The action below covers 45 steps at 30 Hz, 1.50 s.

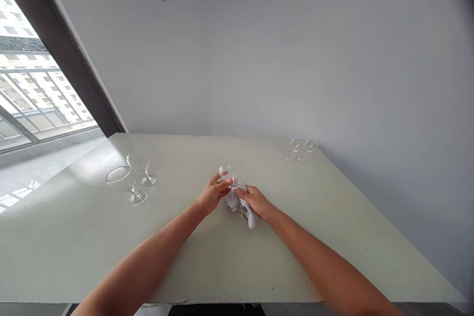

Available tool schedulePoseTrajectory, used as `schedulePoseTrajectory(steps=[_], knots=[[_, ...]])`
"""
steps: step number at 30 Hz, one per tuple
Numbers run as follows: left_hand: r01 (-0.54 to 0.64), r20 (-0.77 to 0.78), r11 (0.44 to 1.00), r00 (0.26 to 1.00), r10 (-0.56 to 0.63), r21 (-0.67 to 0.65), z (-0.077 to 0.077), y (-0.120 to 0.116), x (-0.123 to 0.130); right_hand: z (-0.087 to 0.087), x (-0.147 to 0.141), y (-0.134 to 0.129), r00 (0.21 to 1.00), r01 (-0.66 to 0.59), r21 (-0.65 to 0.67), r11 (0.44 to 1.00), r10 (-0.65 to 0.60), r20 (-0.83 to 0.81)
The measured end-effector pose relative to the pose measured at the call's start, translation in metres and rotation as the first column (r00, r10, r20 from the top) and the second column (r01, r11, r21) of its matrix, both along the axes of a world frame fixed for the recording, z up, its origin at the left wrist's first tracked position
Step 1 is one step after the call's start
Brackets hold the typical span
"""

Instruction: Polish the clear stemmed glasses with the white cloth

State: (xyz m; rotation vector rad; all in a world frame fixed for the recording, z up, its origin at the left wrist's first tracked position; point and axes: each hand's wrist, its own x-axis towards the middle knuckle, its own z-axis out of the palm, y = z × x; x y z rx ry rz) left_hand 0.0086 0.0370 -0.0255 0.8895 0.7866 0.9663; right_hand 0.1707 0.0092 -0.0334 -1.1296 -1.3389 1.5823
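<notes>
Over the middle of the table, my left hand point(216, 190) is closed around the bowl of a clear stemmed glass point(227, 173). My right hand point(255, 200) grips a white cloth point(249, 213), which is bunched about the glass's stem. The lower end of the glass is partly covered by the cloth, and the cloth's loose end hangs toward me. The fingertips of both hands are close together near the base of the bowl.
Two stemmed glasses point(138, 198) stand upright on the left of the pale table point(207, 276). More clear glasses point(295, 146) stand at the far right corner by the wall point(333, 59). A window point(40, 79) is at left.
</notes>
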Motion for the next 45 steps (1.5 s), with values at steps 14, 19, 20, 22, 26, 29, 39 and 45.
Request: schedulePoseTrajectory(steps=[14,19,20,22,26,29,39,45], knots=[[-0.141,0.06,0.987,0.987,0.146,-0.082,0.009,0.003,-0.015,0.001,-0.006,-0.02,0.644,-0.579,0.736,0.351,-0.358,0.676],[-0.038,0.24,0.985,0.968,0.078,-0.166,0.013,0.004,-0.013,0.01,0.005,-0.01,0.894,-0.222,0.771,0.596,-0.191,0.405],[-0.039,0.276,0.983,0.957,0.088,-0.179,0.013,0.003,-0.012,0.011,0.005,-0.009,0.939,-0.09,0.723,0.685,-0.183,0.291],[-0.073,0.339,0.985,0.933,0.124,-0.159,0.015,0.002,-0.008,0.01,-0.001,-0.008,0.979,0.153,0.514,0.844,-0.201,0.039],[-0.222,0.363,0.975,0.911,0.198,0.026,0.019,-0.006,0.0,0.001,-0.02,-0.012,0.917,0.204,-0.023,0.979,-0.2,-0.345],[-0.314,0.282,0.929,0.925,0.254,0.197,0.023,-0.01,0.002,-0.002,-0.031,-0.019,0.893,0.105,-0.174,0.979,-0.17,-0.416],[-0.381,0.053,0.773,0.909,0.414,0.508,0.028,-0.005,-0.013,0.026,-0.003,-0.014,0.68,-0.091,0.695,0.714,-0.465,0.567],[-0.208,-0.159,0.71,0.897,0.413,0.673,0.025,-0.018,0.001,0.037,-0.017,0.012,0.751,-0.182,0.698,0.693,-0.361,0.554]])
